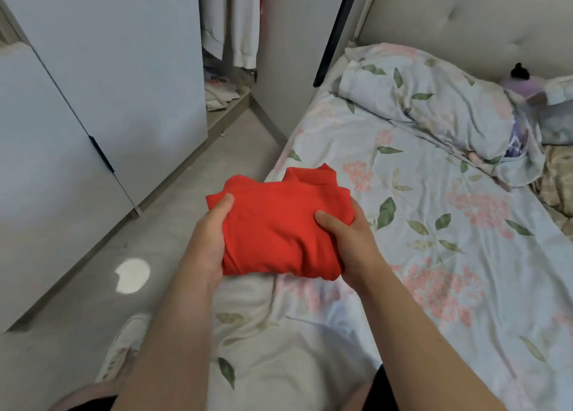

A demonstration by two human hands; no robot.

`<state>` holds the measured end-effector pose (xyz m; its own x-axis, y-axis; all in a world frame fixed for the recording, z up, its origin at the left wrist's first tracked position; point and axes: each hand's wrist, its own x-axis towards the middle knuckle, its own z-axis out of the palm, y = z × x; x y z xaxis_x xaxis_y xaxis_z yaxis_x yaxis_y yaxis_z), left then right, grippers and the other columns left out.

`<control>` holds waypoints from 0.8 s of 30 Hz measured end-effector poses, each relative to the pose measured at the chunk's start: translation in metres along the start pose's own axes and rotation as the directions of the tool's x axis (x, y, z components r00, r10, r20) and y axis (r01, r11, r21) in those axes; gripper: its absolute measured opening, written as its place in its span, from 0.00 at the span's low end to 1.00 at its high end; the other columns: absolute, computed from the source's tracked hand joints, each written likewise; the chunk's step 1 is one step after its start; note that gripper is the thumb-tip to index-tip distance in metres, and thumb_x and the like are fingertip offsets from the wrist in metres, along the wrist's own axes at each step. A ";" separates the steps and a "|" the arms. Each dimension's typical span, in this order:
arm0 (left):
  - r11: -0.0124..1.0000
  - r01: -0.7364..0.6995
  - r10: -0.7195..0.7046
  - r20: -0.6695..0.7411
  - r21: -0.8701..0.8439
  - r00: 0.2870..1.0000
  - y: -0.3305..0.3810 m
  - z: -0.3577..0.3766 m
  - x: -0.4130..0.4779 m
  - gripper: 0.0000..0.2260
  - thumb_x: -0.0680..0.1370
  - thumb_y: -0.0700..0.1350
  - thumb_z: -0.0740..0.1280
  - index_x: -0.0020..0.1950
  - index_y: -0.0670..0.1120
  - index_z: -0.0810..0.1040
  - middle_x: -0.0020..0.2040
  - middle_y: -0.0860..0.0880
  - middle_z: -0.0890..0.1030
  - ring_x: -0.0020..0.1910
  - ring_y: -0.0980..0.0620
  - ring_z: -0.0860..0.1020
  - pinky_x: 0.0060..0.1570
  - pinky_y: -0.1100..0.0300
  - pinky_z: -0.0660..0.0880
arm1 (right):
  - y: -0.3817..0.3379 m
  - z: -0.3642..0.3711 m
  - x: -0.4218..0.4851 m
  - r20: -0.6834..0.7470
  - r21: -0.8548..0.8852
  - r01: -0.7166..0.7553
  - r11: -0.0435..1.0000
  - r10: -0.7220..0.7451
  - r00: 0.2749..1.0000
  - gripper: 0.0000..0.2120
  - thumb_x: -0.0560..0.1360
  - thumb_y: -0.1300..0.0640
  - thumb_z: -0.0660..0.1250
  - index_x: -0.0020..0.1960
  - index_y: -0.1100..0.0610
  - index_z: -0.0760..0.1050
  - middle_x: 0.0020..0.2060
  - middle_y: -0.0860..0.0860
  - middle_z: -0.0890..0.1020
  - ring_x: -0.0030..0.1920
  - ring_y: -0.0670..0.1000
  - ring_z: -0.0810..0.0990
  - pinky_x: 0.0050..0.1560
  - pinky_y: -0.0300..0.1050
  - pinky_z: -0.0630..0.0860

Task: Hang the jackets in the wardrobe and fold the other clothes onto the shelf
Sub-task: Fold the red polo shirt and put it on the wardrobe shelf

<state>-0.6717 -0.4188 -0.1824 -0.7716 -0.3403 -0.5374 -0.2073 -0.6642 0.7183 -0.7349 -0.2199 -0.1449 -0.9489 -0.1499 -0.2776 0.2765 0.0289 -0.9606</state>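
Hands hold a folded red garment (279,221) between them, over the left edge of the bed (434,199); whether it touches the sheet I cannot tell. The left hand (207,240) grips the left side of the garment, thumb on top and fingers curled out of sight beneath. The right hand (350,240) grips the right side the same way, thumb pressed into the cloth. The bed wears a floral sheet, with a pillow (434,100) in matching print near the headboard. Across a strip of grey floor (186,162) stands the wardrobe (108,53), one part open: pale clothes (246,22) hang inside, and folded items lie on the shelf (229,100) below them. A white shoe (124,348) shows at lower left, near a round spot of light (132,275) on the floor
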 end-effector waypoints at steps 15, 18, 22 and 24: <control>0.995 -0.019 0.014 0.046 0.096 0.999 0.094 0.010 0.058 0.20 0.73 0.59 0.70 0.60 0.51 0.83 0.61 0.44 0.82 0.60 0.47 0.81 0.51 0.54 0.80 | -0.060 0.056 0.086 0.034 0.048 -0.130 0.990 0.129 0.991 0.25 0.66 0.56 0.76 0.62 0.47 0.77 0.55 0.47 0.85 0.55 0.52 0.84 0.50 0.47 0.82; 0.989 -0.037 0.035 0.015 0.143 0.999 0.147 0.018 0.045 0.24 0.68 0.60 0.72 0.60 0.49 0.82 0.60 0.44 0.83 0.59 0.46 0.81 0.52 0.53 0.81 | -0.104 0.078 0.090 0.063 0.033 -0.117 0.993 0.115 0.991 0.25 0.65 0.54 0.76 0.61 0.46 0.77 0.55 0.47 0.85 0.55 0.51 0.84 0.52 0.50 0.82; 0.977 -0.076 0.084 -0.031 0.198 0.996 0.232 0.036 0.027 0.36 0.62 0.65 0.77 0.63 0.46 0.79 0.59 0.45 0.83 0.57 0.46 0.82 0.53 0.50 0.80 | -0.180 0.114 0.087 0.090 0.044 -0.099 0.994 0.094 0.991 0.24 0.65 0.55 0.76 0.60 0.45 0.77 0.54 0.47 0.85 0.54 0.50 0.85 0.52 0.48 0.82; 0.968 -0.105 0.113 -0.021 0.227 0.993 0.272 0.044 0.020 0.33 0.62 0.66 0.76 0.61 0.49 0.81 0.57 0.47 0.84 0.57 0.47 0.83 0.56 0.49 0.77 | -0.218 0.130 0.085 0.108 0.043 -0.063 0.997 0.058 0.992 0.24 0.66 0.55 0.76 0.60 0.45 0.77 0.53 0.46 0.85 0.54 0.49 0.85 0.49 0.44 0.82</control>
<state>-0.7697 -0.5767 0.0219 -0.7771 -0.4275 -0.4619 -0.2556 -0.4564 0.8523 -0.8565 -0.3678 0.0431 -0.9092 -0.2543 -0.3298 0.3420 -0.0042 -0.9397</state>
